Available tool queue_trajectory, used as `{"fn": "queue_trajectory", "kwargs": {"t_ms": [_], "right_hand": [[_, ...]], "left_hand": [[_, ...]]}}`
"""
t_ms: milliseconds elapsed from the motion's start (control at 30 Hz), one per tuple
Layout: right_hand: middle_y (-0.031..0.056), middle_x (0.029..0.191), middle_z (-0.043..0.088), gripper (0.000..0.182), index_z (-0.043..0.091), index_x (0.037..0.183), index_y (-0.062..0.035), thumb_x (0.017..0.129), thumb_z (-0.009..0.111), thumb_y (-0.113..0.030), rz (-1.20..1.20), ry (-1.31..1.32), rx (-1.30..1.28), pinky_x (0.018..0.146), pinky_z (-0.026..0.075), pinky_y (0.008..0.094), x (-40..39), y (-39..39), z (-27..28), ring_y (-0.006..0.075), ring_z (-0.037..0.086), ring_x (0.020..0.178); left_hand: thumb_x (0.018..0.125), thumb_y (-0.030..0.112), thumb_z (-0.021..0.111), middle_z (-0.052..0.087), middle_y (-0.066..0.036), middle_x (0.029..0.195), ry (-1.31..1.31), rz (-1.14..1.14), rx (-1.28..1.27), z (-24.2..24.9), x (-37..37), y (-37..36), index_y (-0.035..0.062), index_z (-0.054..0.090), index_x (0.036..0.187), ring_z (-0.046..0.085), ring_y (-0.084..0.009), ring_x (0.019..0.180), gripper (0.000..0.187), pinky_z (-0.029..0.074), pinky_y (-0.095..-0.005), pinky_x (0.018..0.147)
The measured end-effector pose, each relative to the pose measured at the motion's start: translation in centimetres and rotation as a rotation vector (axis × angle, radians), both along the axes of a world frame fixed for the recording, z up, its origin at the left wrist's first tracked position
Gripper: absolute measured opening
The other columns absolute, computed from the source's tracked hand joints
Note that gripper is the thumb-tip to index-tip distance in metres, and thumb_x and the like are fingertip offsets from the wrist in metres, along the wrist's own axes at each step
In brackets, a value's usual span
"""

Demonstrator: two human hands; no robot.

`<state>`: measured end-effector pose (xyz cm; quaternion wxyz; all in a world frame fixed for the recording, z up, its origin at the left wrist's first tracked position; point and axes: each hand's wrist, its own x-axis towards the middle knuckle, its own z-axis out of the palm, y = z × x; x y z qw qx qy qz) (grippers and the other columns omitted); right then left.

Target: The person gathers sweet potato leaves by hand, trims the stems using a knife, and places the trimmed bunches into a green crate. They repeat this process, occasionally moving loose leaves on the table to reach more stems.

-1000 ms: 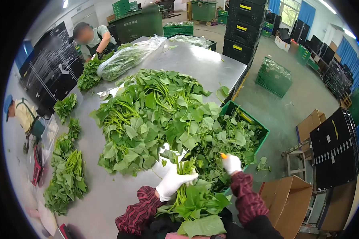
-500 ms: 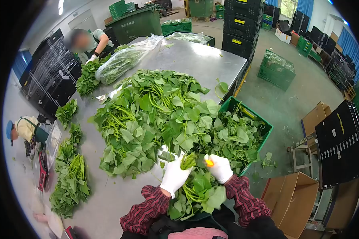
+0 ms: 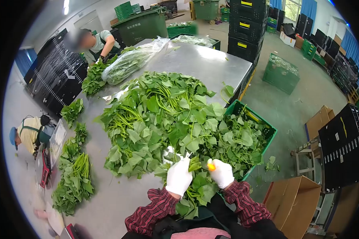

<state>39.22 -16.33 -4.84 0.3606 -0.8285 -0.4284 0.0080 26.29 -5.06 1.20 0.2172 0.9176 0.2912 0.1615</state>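
My left hand (image 3: 178, 177), in a white glove, closes around a bunch of leafy green stems (image 3: 194, 163). The cut stem ends point right, toward my other hand, and the leaves (image 3: 201, 190) hang down over my lap. My right hand (image 3: 221, 174), also gloved, grips a small orange-handled tool (image 3: 211, 165) close beside the stem ends; its working end does not show clearly. Ahead of both hands a big heap of leafy greens (image 3: 163, 115) covers part of the metal table (image 3: 199, 55). More loose greens fill a green crate (image 3: 270, 137) at the table's right edge.
Bundled greens (image 3: 73, 179) lie in a row along the left side. A clear bag of greens (image 3: 135, 63) rests near a co-worker (image 3: 101, 44); another person (image 3: 32, 133) stands at far left. Cardboard boxes (image 3: 293, 199) and stacked black crates (image 3: 245, 30) stand on the right.
My left hand has turned so its back faces up, with the stems tilted rightward. My right hand stays close by with the orange-handled tool. The whole view has shifted slightly.
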Motion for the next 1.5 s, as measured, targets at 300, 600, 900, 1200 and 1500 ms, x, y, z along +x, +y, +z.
{"fn": "queue_trajectory", "kwargs": {"t_ms": [300, 600, 900, 1200, 1500], "right_hand": [[0.0090, 0.088, 0.065, 0.049, 0.060, 0.103, -0.0020, 0.068, 0.077, -0.031, 0.025, 0.775, 0.072, 0.066, 0.048, 0.0312, 0.2, -0.2, 6.0, 0.0156, 0.061, 0.075], [0.0043, 0.079, 0.063, 0.025, 0.061, 0.097, 0.0013, 0.077, 0.071, -0.010, 0.075, 0.884, 0.354, 0.061, 0.048, 0.0238, -7.6, 5.6, 6.6, 0.0108, 0.057, 0.064], [0.0023, 0.063, 0.056, 0.008, 0.058, 0.085, 0.0041, 0.081, 0.063, -0.002, 0.272, 0.851, 0.399, 0.037, 0.035, 0.0175, -12.4, 6.5, 14.0, 0.0054, 0.045, 0.039], [0.0080, 0.066, 0.061, 0.011, 0.060, 0.084, 0.0063, 0.081, 0.056, -0.003, 0.450, 0.934, 0.376, 0.034, 0.034, 0.0164, -19.6, 11.4, 18.8, 0.0061, 0.046, 0.037], [0.0104, 0.067, 0.065, 0.017, 0.061, 0.084, 0.0087, 0.085, 0.054, -0.006, 0.689, 1.182, 0.170, 0.039, 0.040, 0.0183, -24.4, 17.2, 17.4, 0.0090, 0.050, 0.038]], "left_hand": [[0.066, -0.001, 0.062, 0.060, -0.018, 0.093, -0.369, -0.014, -0.191, 0.0, -1.4, 0.6, 0.0027, 0.058, 0.103, 0.059, -0.0344, 0.089, 0.038, 0.047, -0.0361, 0.080], [0.071, 0.008, 0.055, 0.058, -0.015, 0.080, -0.480, 0.122, -0.017, -0.1, -4.0, -0.2, 0.0014, 0.056, 0.089, 0.056, -0.0337, 0.077, 0.019, 0.045, -0.0412, 0.068], [0.068, 0.046, 0.073, 0.028, -0.015, 0.143, -0.371, -0.336, -0.699, 3.9, -12.7, 3.4, 0.0081, 0.027, 0.141, 0.019, -0.0268, 0.135, 0.094, 0.004, -0.0432, 0.111], [0.067, 0.019, 0.079, 0.027, -0.011, 0.145, -0.927, -0.014, -0.695, 3.9, -19.5, 2.1, 0.0146, 0.019, 0.144, 0.031, -0.0215, 0.129, 0.097, 0.023, -0.0344, 0.108], [0.078, 0.002, 0.067, 0.043, -0.009, 0.134, -0.953, 0.231, -0.740, 3.0, -26.4, 3.7, 0.0026, 0.032, 0.138, 0.043, -0.0143, 0.119, 0.069, 0.035, -0.0285, 0.101]]}}
